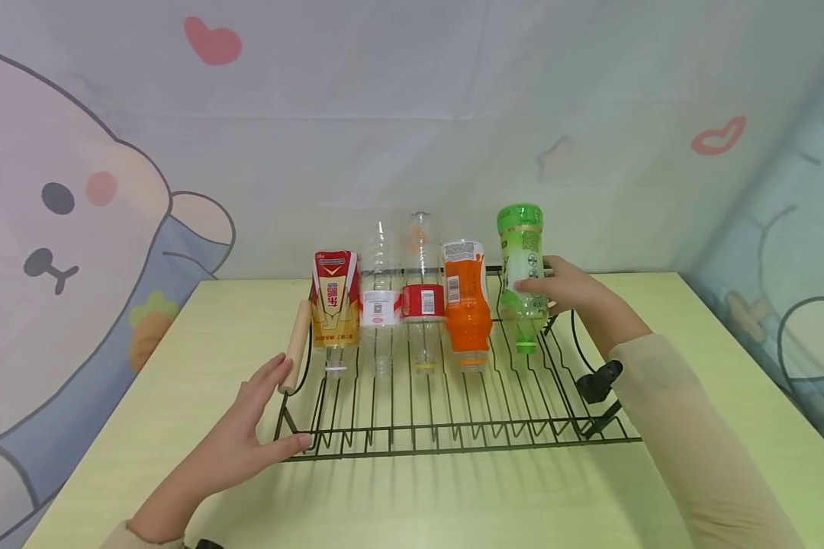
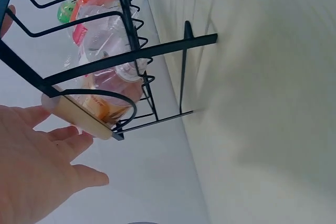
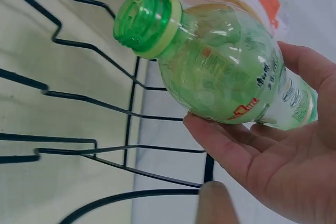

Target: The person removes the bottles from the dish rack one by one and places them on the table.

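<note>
My right hand (image 1: 568, 288) grips a green plastic bottle (image 1: 522, 259) upside down, its open threaded neck pointing down over the right part of a black wire dish rack (image 1: 412, 451). In the right wrist view the thumb and fingers wrap the green bottle (image 3: 220, 72) around its body. My left hand (image 1: 250, 435) is beside the rack's left end, its fingers extended along the wooden handle (image 1: 297, 347) and its thumb spread near the front corner. Four upturned bottles stand in a row: a red-and-gold one (image 1: 336, 297), two clear ones and an orange one (image 1: 468, 305).
The rack stands on a pale yellow-green table (image 1: 412, 511). Behind it hangs a cloth backdrop (image 1: 384, 137) printed with a bear and hearts. At the rack's right end, a second handle with a dark fitting is near my right sleeve (image 1: 687, 427).
</note>
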The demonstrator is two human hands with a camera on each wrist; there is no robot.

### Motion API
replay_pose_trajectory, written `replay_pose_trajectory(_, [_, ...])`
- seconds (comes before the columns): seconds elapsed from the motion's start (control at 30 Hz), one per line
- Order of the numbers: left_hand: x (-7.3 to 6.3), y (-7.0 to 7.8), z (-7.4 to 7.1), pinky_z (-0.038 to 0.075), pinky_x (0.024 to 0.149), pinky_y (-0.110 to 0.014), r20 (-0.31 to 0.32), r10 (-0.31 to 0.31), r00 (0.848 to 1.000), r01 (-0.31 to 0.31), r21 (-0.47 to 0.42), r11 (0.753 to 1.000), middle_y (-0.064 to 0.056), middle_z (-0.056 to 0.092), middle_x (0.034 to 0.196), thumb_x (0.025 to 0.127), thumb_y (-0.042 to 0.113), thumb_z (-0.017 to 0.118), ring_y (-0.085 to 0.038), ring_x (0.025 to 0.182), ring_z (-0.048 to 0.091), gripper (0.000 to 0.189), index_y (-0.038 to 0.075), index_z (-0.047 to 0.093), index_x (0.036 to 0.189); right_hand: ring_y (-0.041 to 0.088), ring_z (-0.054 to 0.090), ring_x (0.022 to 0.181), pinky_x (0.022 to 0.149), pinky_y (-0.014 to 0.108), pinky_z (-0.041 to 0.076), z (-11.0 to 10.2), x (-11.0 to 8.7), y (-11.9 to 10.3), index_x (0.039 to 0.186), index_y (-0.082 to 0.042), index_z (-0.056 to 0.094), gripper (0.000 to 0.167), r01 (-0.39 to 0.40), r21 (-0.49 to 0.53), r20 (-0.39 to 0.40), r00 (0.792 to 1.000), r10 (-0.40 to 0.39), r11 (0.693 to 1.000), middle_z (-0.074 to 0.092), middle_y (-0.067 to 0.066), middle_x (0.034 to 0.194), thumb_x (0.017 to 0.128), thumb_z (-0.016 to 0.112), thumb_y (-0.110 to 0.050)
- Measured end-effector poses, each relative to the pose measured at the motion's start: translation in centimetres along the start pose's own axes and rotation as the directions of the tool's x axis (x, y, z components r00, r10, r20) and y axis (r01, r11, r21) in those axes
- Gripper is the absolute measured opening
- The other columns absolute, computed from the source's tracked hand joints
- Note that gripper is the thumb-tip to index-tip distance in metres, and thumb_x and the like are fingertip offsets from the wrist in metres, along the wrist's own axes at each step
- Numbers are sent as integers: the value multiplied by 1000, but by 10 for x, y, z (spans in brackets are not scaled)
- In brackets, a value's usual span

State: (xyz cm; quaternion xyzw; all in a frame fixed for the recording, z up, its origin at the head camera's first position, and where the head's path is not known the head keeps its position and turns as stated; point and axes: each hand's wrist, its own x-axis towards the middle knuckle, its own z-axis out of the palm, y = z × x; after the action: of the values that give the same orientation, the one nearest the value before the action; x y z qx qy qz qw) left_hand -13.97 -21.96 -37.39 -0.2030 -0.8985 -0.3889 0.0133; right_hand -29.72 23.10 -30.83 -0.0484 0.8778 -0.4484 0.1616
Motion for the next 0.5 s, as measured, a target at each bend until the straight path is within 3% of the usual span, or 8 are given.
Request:
replay_pose_trajectory(0.17, [10, 13, -11, 26, 102, -70, -16, 18, 1000, -17, 78, 997, -17, 15, 158, 83, 35, 75, -45, 141, 20, 92, 6, 22, 152, 43, 42, 128, 95, 55, 46, -11, -12, -15, 152, 0, 7, 81, 50, -26, -59, 997, -51, 998, 36, 28, 144, 97, 53, -38])
replay_pose_trajectory(0.3, [21, 29, -25, 27, 103, -68, -40, 46, 998, -40, 137, 990, -16, 17, 158, 84, 34, 75, -44, 141, 22, 92, 7, 21, 153, 38, 51, 118, 89, 46, 50, -17, -22, -32, 152, -3, 12, 78, 109, -46, -101, 988, -113, 993, 45, 26, 138, 97, 53, -40])
replay_pose_trajectory(0.5, [38, 57, -46, 28, 104, -66, -116, 171, 978, -140, 233, 962, -16, 25, 155, 83, 29, 75, -41, 140, 26, 85, 5, 29, 150, 32, 55, 110, 90, 46, 47, -16, -39, -62, 151, -5, 20, 72, 182, -83, -117, 975, -191, 980, 50, 23, 132, 96, 53, -39])
